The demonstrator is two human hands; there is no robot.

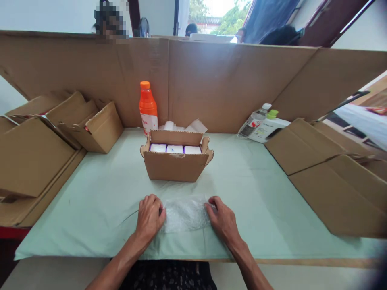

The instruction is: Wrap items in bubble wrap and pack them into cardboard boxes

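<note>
Both hands pinning a sheet of bubble wrap flat on the table.

Left hand presses fingers down on the left edge of the bubble wrap; right hand does likewise on the right edge, neither clenched around it. Wrap lies on the pale green table cover, just in front of an open cardboard box holding white packs. Orange bottle stands behind the box.

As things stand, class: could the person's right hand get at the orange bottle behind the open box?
Probably yes, though not straight. The right hand rests on the bubble wrap, and the open box stands directly before the orange bottle. The bottle rises above the box, so reaching over or around looks free.
</note>
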